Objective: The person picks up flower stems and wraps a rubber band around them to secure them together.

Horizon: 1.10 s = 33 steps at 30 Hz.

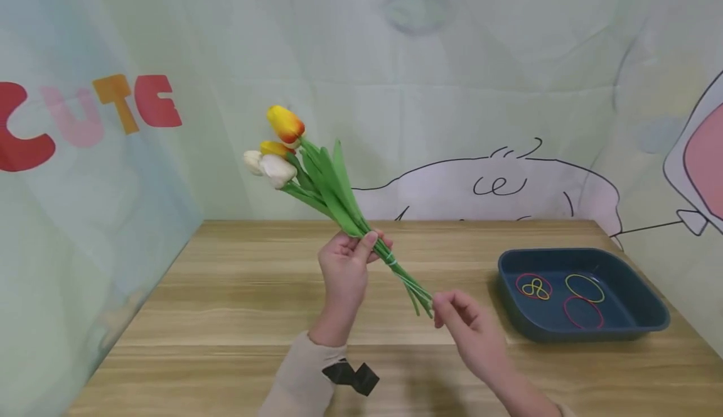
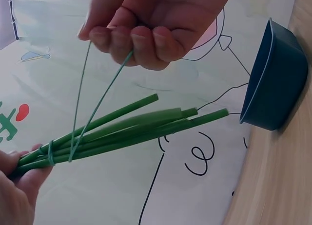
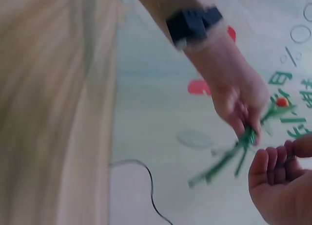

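Observation:
My left hand (image 1: 344, 269) grips a bunch of artificial tulips (image 1: 330, 194) by the stems, yellow-orange and white heads tilted up and left. A thin green rubber band (image 2: 100, 106) is wound round the stems just below that hand. Its free loop is stretched out to my right hand (image 1: 474, 338), whose curled fingers hold it near the cut stem ends. In the left wrist view, two taut strands run from the stems (image 2: 146, 130) up to those fingers. The right wrist view is blurred and shows both hands around the bunch.
A dark blue basin (image 1: 587, 335) stands on the wooden table (image 1: 226, 316) at the right. Inside it lie loose red (image 1: 565, 312) and yellow (image 1: 603, 292) rubber bands, one yellow band twisted. A printed cloth backdrop (image 1: 452, 90) rises behind the table.

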Available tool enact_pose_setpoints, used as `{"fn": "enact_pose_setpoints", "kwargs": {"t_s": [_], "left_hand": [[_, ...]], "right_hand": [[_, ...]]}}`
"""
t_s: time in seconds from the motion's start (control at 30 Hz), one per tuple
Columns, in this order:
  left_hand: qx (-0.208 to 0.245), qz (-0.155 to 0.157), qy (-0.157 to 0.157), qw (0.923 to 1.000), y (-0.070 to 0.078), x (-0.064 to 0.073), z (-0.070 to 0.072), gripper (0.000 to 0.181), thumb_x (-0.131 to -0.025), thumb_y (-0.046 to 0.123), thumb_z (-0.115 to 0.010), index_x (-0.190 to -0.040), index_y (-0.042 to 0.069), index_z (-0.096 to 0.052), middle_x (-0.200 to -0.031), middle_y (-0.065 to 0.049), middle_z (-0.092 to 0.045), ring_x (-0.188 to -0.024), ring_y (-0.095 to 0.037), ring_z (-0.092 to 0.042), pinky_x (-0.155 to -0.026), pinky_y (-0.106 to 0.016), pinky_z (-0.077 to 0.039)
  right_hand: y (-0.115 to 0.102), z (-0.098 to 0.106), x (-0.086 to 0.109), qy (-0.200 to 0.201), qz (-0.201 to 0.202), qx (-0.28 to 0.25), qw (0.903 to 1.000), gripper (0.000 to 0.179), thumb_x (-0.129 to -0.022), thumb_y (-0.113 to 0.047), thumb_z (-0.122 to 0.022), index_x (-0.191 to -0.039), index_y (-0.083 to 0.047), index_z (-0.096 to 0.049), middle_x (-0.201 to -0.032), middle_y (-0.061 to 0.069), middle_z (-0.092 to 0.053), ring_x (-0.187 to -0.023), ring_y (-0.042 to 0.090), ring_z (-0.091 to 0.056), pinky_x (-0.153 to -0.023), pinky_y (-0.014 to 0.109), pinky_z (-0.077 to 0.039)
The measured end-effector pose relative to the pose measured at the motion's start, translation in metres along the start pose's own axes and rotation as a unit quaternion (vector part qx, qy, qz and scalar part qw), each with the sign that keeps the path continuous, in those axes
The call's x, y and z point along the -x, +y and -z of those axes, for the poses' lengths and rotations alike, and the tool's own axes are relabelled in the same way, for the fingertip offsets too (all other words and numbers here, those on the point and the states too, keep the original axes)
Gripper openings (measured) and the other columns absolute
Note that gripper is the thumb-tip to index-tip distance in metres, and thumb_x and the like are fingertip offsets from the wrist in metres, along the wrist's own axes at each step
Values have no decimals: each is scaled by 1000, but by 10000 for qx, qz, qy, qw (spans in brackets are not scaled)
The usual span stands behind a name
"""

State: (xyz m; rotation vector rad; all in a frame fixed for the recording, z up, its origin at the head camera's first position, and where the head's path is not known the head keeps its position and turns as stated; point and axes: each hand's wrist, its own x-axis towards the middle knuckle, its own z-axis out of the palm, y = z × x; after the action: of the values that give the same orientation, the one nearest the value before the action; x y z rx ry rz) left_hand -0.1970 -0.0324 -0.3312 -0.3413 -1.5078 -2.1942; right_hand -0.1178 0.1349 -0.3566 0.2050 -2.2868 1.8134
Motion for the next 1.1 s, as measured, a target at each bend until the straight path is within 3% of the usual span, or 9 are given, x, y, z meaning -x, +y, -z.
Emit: {"fn": "enact_pose_setpoints", "kwargs": {"t_s": [0.17,0.3,0.4,0.57,0.67,0.77,0.87,0.97,1.1], "left_hand": [[-314,377,-364,9981,2,0,0,12,-89,-9,-60,-91,-21,-60,-83,-36,-65,-66,-12,-70,-68,-33,-62],[-348,931,-622,9931,4,1,-2,12,-89,-9,-60,-93,-21,-59,-79,-24,-69,-65,-12,-70,-68,-32,-62],[113,1271,-875,9879,7,1,-1,9,-90,-12,-57,-93,-19,-59,-74,-12,-70,-62,-12,-69,-67,-31,-62],[1369,1811,-1467,9628,12,-2,4,22,-92,-16,-47,-87,-1,-63,-72,-3,-66,-62,-12,-67,-68,-29,-62],[1768,2127,-1635,9470,13,-3,7,32,-94,-15,-40,-85,6,-62,-74,-2,-63,-63,-11,-66,-71,-30,-62],[1952,2429,-1414,9396,12,-5,8,34,-98,-11,-36,-82,7,-61,-75,-1,-61,-65,-11,-65,-73,-29,-62],[2054,2632,-897,9383,10,-7,6,34,-100,-7,-34,-80,6,-58,-75,-2,-60,-67,-11,-66,-75,-28,-62],[2123,2683,-346,9390,8,-8,5,30,-100,-6,-34,-81,4,-54,-75,-3,-59,-69,-13,-67,-78,-30,-61],[2068,2564,356,9435,5,-7,1,20,-99,-7,-38,-85,-1,-51,-75,-6,-59,-69,-16,-68,-79,-35,-61]], "right_hand": [[1,31,-16,-150,885,503,9947,17,-97,-7,-55,-81,-3,-60,-71,0,-54,-66,13,-53,-54,24,-44],[6,50,-28,-362,1339,623,9884,19,-98,-3,-52,-81,-6,-57,-71,1,-52,-64,14,-48,-50,28,-40],[9,58,-33,-419,1447,670,9863,19,-98,-2,-51,-81,-7,-57,-72,1,-52,-66,13,-49,-51,28,-41],[18,59,-39,-738,1623,379,9832,19,-98,0,-50,-82,-6,-57,-75,1,-52,-71,14,-51,-58,24,-46],[27,52,-41,-1098,1918,51,9753,19,-97,4,-48,-82,-5,-55,-76,2,-51,-72,15,-50,-59,25,-46],[37,40,-41,-1355,2193,-258,9659,18,-96,8,-48,-84,-3,-55,-79,2,-54,-74,12,-52,-63,22,-49],[44,25,-36,-1412,2274,-533,9620,15,-95,11,-48,-86,2,-56,-84,0,-57,-78,8,-54,-67,20,-51],[45,6,-26,-1020,1941,-439,9747,12,-94,7,-50,-89,2,-60,-86,-1,-61,-83,6,-56,-74,18,-51],[40,-24,-7,-287,876,-449,9947,13,-98,-4,-52,-98,0,-65,-87,-2,-65,-87,8,-61,-85,20,-52]]}}
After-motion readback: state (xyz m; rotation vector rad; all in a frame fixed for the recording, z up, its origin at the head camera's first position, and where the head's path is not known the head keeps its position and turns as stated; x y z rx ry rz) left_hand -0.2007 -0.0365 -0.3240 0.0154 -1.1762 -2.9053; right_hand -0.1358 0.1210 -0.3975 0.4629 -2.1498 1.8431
